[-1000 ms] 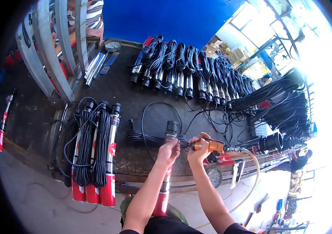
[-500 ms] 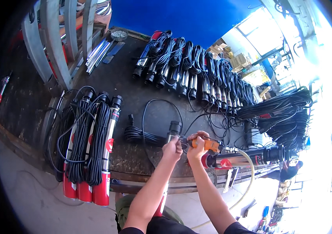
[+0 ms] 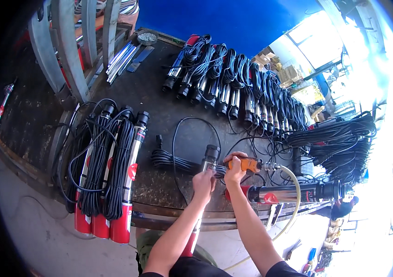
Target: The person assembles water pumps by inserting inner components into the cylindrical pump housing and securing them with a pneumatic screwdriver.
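Left fingers [image 3: 207,176] clasp a likely heavy, rigid pump [image 3: 209,165], best held there, cap [image 3: 212,151] just beyond; right fingers [image 3: 236,155] grip an orange tool [image 3: 248,165].

The left hand [image 3: 203,186] covers the middle of the silver cylinder [image 3: 209,165], and its fingers are blurred, so how they lie on it cannot be told. The right hand [image 3: 234,173] hides a part of the orange tool [image 3: 250,165], whose tip is too small to make out. The upper edge cuts off the striped cloth [image 3: 129,6], while at far right a dark-clothed person [image 3: 342,208] is too small for details.
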Demonstrator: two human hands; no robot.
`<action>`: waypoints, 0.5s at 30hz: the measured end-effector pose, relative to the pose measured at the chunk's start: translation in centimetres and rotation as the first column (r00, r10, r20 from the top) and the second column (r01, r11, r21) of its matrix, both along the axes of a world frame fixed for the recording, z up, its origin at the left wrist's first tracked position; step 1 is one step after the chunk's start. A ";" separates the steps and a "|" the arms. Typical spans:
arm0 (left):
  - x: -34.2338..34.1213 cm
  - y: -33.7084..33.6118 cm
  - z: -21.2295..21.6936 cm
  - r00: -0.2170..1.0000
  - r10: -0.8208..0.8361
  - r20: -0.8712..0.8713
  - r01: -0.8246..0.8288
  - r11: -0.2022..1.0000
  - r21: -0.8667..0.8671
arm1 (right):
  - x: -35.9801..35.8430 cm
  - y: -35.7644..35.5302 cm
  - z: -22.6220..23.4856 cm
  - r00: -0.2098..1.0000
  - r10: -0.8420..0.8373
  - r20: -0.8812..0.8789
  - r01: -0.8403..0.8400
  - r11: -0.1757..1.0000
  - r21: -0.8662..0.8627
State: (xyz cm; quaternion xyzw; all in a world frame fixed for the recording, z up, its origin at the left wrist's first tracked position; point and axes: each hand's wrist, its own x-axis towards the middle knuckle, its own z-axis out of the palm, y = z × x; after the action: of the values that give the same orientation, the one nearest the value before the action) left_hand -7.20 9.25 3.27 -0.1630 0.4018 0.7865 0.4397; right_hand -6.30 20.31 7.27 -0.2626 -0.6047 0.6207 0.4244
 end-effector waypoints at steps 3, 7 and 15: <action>4.4 -4.1 -2.7 0.800 -0.039 -0.598 -0.201 0.923 -0.329 | -0.5 -0.3 -0.3 1.000 0.020 0.009 -0.021 0.999 0.039; 8.6 -9.4 -1.5 0.602 -0.221 -0.767 -0.292 0.834 -0.469 | -0.4 0.1 -0.8 0.998 0.043 -0.054 -0.042 0.999 0.014; 11.9 -10.9 0.7 0.341 -0.801 -0.492 -0.143 0.473 -0.870 | -1.1 0.7 -1.0 1.000 0.002 -0.020 0.000 0.995 0.100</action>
State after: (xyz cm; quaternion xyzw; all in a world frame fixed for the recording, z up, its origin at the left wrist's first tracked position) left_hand 4.69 -1.62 3.94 0.1964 0.8988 0.3330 0.2066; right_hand -7.35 20.97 6.31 -0.2344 -0.6308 0.5926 0.4427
